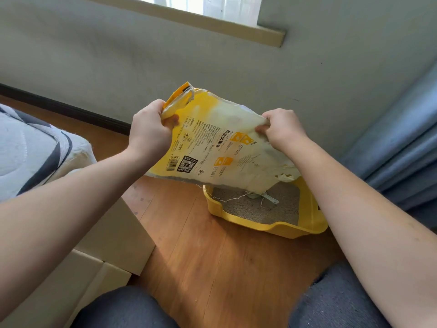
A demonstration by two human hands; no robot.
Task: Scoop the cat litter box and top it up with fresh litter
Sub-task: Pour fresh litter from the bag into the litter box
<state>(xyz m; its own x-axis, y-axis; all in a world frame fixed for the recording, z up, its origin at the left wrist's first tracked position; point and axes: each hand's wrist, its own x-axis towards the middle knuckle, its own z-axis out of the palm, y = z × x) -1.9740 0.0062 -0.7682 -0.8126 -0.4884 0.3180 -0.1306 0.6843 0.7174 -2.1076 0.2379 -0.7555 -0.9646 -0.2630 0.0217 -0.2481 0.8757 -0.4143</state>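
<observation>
Litter bag held over yellow box, both hands gripping

Head view: litter bag [220, 143], yellow and cream with printed text, barcode and QR code, held up in the air, upside down by the print, torn open edge lowest and hanging just above the litter box [279, 227]. Loose threads dangle from the torn edge down toward the litter. Left hand [151, 129] pinches the bag's upper left corner, thumb on the printed side, fingers curled behind; grip holding the bag. Right hand [282, 129] bunches the bag's right edge in curled fingers; grip holding the bag too. Both forearms bare, stretched forward.

Litter box is a yellow tray on the wooden floor [208, 252], close to the grey wall [165, 67], partly hidden behind the bag. Grey-beige litter [246, 207] covers its bottom. Pale scoop [266, 197] lies in the litter, handle pointing right, head mostly hidden by the bag edge. Cannot tell if litter is falling from the bag.

Left side: mattress [28, 147] with dark piping, cream bed base [113, 237] below it. Right side: blue curtain [402, 147] hanging to the floor. Top: window sill [212, 22]. Bottom: person's knees [340, 297] in dark blue fabric.
</observation>
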